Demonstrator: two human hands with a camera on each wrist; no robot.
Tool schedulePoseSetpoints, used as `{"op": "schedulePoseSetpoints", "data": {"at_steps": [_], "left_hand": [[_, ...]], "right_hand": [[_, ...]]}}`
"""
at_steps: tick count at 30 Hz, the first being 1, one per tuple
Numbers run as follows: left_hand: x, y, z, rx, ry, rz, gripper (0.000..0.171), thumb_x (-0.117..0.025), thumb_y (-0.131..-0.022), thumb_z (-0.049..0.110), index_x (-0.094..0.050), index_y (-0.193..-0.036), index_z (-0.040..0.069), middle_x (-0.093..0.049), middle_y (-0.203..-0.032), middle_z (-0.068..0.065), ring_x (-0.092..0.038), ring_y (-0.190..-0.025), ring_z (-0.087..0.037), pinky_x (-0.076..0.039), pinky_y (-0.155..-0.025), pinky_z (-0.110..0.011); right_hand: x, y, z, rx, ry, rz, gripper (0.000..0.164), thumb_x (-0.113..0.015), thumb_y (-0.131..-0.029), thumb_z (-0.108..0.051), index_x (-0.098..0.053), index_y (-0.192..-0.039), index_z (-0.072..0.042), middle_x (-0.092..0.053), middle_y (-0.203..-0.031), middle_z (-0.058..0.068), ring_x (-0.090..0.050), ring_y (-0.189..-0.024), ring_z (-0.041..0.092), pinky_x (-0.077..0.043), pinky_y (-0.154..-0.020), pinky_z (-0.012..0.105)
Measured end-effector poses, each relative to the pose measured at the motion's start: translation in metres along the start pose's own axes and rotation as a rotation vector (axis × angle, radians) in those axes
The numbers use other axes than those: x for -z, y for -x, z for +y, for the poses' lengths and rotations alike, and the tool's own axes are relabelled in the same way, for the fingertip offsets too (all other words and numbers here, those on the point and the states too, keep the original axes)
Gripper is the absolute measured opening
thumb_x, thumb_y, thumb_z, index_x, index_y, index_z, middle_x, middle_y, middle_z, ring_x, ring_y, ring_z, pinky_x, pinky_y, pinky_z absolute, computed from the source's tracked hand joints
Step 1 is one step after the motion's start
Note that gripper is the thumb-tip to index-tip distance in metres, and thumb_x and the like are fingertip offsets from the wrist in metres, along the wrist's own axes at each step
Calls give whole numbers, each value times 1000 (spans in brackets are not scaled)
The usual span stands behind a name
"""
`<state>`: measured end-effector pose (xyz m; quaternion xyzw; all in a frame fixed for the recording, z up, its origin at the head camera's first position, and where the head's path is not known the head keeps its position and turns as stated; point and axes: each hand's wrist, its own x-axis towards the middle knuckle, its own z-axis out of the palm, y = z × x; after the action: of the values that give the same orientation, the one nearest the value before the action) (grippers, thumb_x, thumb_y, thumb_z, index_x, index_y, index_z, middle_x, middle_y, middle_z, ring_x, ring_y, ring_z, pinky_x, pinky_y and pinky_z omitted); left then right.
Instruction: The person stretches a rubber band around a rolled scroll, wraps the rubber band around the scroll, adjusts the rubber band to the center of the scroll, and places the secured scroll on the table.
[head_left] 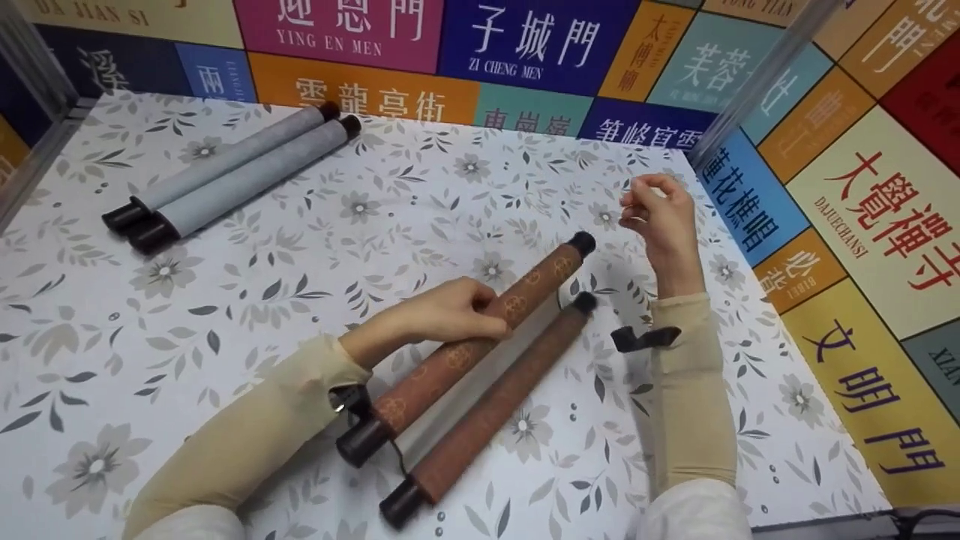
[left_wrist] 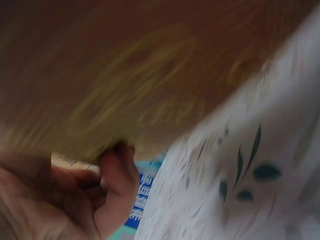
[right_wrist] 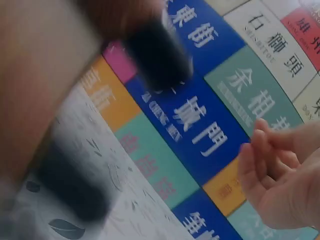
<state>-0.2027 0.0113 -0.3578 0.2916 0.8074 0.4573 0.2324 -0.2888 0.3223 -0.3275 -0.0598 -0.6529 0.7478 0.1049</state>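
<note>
A brown hanging scroll [head_left: 517, 306] with a gold flower pattern and black roller ends lies slanted across the front middle in the head view. Its two rolls stand apart, with a pale strip and thin cords between them. My left hand [head_left: 454, 311] grips the upper roll near its middle, thumb on top. In the left wrist view, curled fingers [left_wrist: 117, 190] meet the edge of the brown roll [left_wrist: 150, 90]. My right hand [head_left: 664, 225] is raised to the right of the scroll, apart from it. Its fingers are loosely bent and hold nothing.
Two light grey rolls [head_left: 259, 176] with dark ends lie side by side at the back left. The table [head_left: 420, 225] has a white leaf-and-flower cover. Colourful panels [head_left: 540, 45] with printed characters stand along the back and right edges.
</note>
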Motion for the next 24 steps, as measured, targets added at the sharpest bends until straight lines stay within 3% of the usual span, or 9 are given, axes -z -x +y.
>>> {"op": "schedulePoseSetpoints", "data": {"at_steps": [4,6,8,12,16,20,22,24], "left_hand": [[10,4,-2,55,23,48,22,-68,-77,34,-56,-69,16,-47,-58,9,-43,-53,-7,-37,-50,-20],[12,0,-2,89,24,47,22,-68,-77,34,-58,-70,16,-49,-59,9,-44,-53,-7,-37,-49,-21],[7,-10,-3,103,11,46,23,-67,-78,36,-59,-70,16,-50,-59,9,-45,-53,-6,-38,-50,-20],[-19,-44,-10,103,46,44,25,-66,-82,37,-58,-66,19,-46,-56,11,-41,-51,-5,-35,-48,-19],[-42,-77,-16,98,55,-26,25,-64,-85,38,-63,-72,16,-46,-56,11,-41,-50,-3,-35,-48,-18],[-50,-98,-10,70,-24,-107,30,-63,-84,41,-69,-87,12,-55,-67,8,-48,-58,-4,-40,-54,-15],[-47,-103,-8,48,-63,-137,33,-63,-84,43,-69,-92,11,-60,-73,6,-51,-62,-4,-43,-56,-15],[-38,-103,-9,53,-45,-175,36,-63,-85,45,-68,-96,12,-65,-80,2,-58,-64,-7,-48,-58,-19]], "right_hand": [[-36,-12,16,-24,245,-242,18,-65,-87,-17,-60,-96,-2,-67,-68,3,-62,-57,13,-53,-54,27],[-48,-18,23,-20,391,-320,22,-63,-89,-22,-61,-100,-2,-68,-72,0,-62,-59,11,-52,-54,24],[-49,-21,30,-12,526,-370,26,-59,-92,-26,-62,-103,-3,-69,-76,-3,-62,-63,9,-51,-55,24],[-14,-21,42,-32,797,-466,40,-49,-95,-41,-61,-114,-7,-65,-92,-10,-58,-76,5,-50,-66,28],[25,-22,46,-78,1015,-576,52,-45,-94,-49,-57,-123,-8,-58,-97,-17,-52,-82,1,-48,-72,28],[53,-18,40,-95,1068,-565,54,-46,-94,-48,-55,-125,-5,-56,-93,-24,-50,-83,-3,-46,-72,20],[58,-17,37,-96,1053,-549,54,-47,-94,-47,-54,-124,-3,-56,-90,-26,-51,-83,-4,-46,-73,19],[57,-19,35,-98,1023,-548,53,-50,-93,-45,-54,-123,-2,-57,-88,-26,-52,-80,-3,-47,-71,20]]}}
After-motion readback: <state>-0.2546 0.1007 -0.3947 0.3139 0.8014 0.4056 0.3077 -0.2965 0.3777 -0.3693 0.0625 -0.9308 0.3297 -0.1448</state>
